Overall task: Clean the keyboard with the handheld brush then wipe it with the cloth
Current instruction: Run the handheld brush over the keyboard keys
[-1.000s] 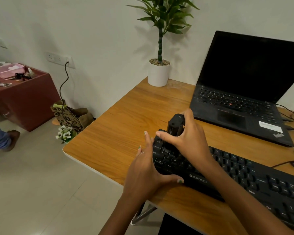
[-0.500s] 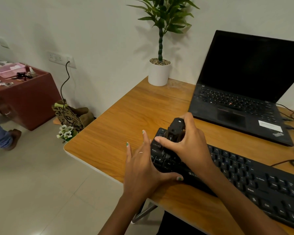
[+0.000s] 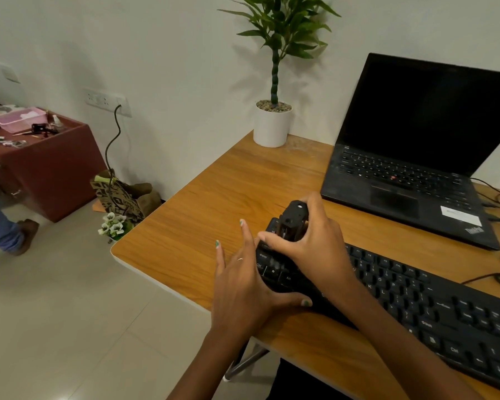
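Right now the right hand [image 3: 315,243] grips the handheld brush [image 3: 293,217] bristles-down on the keyboard [image 3: 416,298]'s left end, prob. sweeping keys; left hand [image 3: 243,287], fingers straight, braces that end vs sliding. No cloth visible.

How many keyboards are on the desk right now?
2: the black external keyboard along the near edge, which both hands are working on, and the laptop's built-in keyboard behind it on the right. The frame cuts off the desk's right side, so more could be hidden.
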{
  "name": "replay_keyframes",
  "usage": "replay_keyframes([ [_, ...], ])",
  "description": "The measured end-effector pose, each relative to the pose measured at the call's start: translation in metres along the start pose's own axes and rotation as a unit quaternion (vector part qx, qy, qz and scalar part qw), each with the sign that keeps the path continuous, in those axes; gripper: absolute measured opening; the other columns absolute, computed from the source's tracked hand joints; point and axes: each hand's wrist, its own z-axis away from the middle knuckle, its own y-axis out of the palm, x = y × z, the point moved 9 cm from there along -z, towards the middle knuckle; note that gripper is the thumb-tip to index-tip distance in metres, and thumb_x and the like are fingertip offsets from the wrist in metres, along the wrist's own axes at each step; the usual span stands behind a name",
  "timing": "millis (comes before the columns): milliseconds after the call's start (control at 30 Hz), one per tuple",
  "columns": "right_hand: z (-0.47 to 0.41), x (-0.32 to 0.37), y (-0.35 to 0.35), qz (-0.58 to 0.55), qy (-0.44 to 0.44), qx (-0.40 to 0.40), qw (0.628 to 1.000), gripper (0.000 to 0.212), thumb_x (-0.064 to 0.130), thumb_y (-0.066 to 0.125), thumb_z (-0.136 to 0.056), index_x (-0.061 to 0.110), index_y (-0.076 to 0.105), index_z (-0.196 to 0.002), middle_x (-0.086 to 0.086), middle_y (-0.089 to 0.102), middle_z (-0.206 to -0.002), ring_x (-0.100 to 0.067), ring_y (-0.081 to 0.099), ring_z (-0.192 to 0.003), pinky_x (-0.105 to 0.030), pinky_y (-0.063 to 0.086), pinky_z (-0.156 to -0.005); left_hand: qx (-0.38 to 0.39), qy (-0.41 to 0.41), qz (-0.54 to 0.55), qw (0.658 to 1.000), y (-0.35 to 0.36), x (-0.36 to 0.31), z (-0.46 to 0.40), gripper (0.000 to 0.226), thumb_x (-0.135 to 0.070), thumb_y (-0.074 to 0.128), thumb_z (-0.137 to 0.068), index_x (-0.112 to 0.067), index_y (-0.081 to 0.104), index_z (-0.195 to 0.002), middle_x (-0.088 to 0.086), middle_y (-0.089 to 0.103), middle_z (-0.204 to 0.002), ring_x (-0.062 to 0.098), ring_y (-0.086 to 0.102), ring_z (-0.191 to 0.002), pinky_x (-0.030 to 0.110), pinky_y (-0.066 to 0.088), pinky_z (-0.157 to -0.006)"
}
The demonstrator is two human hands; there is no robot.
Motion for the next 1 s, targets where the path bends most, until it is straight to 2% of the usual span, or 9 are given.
replay_keyframes([
  [167, 0.005, 0.001, 0.014, -0.013, 0.017, 0.066, 0.998, 0.059, 0.047, 0.083, -0.063, 0.023, 0.041, -0.097, 0.006, 0.06, -0.081, -0.007, 0.06, -0.071, -0.03, 0.052, -0.06, 0.0, 0.013, -0.03, 0.999, -0.001, -0.002, -0.001, 0.145, -0.099, 0.044, -0.045, -0.018, -0.011, -0.153, -0.01, 0.041, -0.148, -0.001, 0.032, -0.137, 0.036, -0.022, -0.114],
  [267, 0.003, 0.003, 0.004, 0.014, -0.009, 0.004, 1.0, 0.059, 0.047, 0.08, -0.066, 0.023, 0.038, -0.099, 0.005, 0.061, -0.082, -0.01, 0.061, -0.072, -0.031, 0.053, -0.06, -0.002, 0.001, -0.005, 1.0, -0.001, -0.001, 0.001, 0.151, -0.099, 0.045, -0.045, -0.014, -0.02, -0.15, -0.013, 0.055, -0.135, -0.001, 0.042, -0.131, 0.033, -0.021, -0.114],
  [400, 0.005, 0.009, 0.019, 0.025, -0.014, 0.086, 0.996, 0.057, 0.048, 0.081, -0.065, 0.023, 0.039, -0.095, 0.004, 0.059, -0.079, -0.01, 0.06, -0.07, -0.03, 0.05, -0.058, -0.01, 0.008, -0.011, 1.0, 0.0, 0.0, -0.001, 0.146, -0.102, 0.035, -0.044, -0.02, -0.038, -0.14, -0.014, 0.048, -0.143, -0.002, 0.035, -0.135, 0.036, -0.02, -0.115],
  [500, 0.001, 0.012, 0.011, 0.085, -0.036, 0.027, 0.995, 0.057, 0.05, 0.077, -0.069, 0.024, 0.034, -0.096, 0.01, 0.053, -0.076, -0.007, 0.055, -0.065, -0.025, 0.046, -0.052, -0.019, 0.007, 0.001, 1.0, -0.002, 0.0, 0.0, 0.148, -0.1, 0.041, -0.045, -0.017, -0.027, -0.147, -0.012, 0.055, -0.135, -0.003, 0.041, -0.13, 0.035, -0.018, -0.116],
  [567, 0.002, 0.011, 0.014, 0.054, -0.027, 0.035, 0.998, 0.057, 0.049, 0.078, -0.068, 0.022, 0.037, -0.097, 0.008, 0.057, -0.079, -0.009, 0.058, -0.069, -0.027, 0.049, -0.055, -0.014, 0.007, 0.011, 1.0, -0.001, 0.0, -0.001, 0.147, -0.098, 0.046, -0.046, -0.015, -0.016, -0.15, -0.012, 0.05, -0.139, -0.009, 0.031, -0.13, 0.033, -0.02, -0.115],
  [667, -0.001, 0.009, 0.019, 0.026, -0.003, 0.09, 0.996, 0.057, 0.048, 0.08, -0.066, 0.021, 0.041, -0.098, 0.006, 0.059, -0.081, -0.009, 0.059, -0.071, -0.028, 0.049, -0.058, 0.025, -0.001, 0.038, 0.999, 0.0, 0.002, -0.005, 0.145, -0.09, 0.057, -0.049, -0.018, -0.017, -0.151, -0.02, 0.033, -0.147, -0.017, 0.011, -0.127, 0.029, -0.023, -0.113],
  [767, -0.008, 0.013, 0.009, 0.103, -0.041, 0.017, 0.994, 0.059, 0.051, 0.077, -0.069, 0.023, 0.032, -0.095, 0.012, 0.05, -0.073, -0.006, 0.052, -0.062, -0.023, 0.042, -0.051, 0.067, -0.039, 0.097, 0.992, -0.005, 0.001, -0.003, 0.139, -0.066, 0.076, -0.06, -0.025, -0.025, -0.146, -0.032, 0.02, -0.134, -0.015, -0.006, -0.117, 0.032, -0.012, -0.118],
  [933, -0.008, 0.001, 0.022, -0.042, 0.013, 0.081, 0.996, 0.06, 0.05, 0.083, -0.06, 0.023, 0.043, -0.096, 0.005, 0.063, -0.085, -0.011, 0.063, -0.076, -0.034, 0.056, -0.067, 0.101, -0.019, 0.101, 0.989, -0.007, -0.006, -0.001, 0.122, -0.057, 0.076, -0.068, -0.051, -0.034, -0.119, -0.025, 0.017, -0.143, -0.022, -0.015, -0.111, 0.035, -0.009, -0.118],
  [1000, -0.012, 0.0, 0.016, -0.018, -0.005, 0.045, 0.999, 0.062, 0.049, 0.081, -0.062, 0.02, 0.042, -0.1, 0.004, 0.062, -0.082, -0.012, 0.063, -0.073, -0.034, 0.055, -0.062, 0.105, -0.057, 0.124, 0.985, -0.006, 0.0, -0.001, 0.131, -0.054, 0.078, -0.065, -0.041, -0.034, -0.131, -0.029, 0.011, -0.14, -0.011, -0.014, -0.117, 0.037, -0.005, -0.119],
])
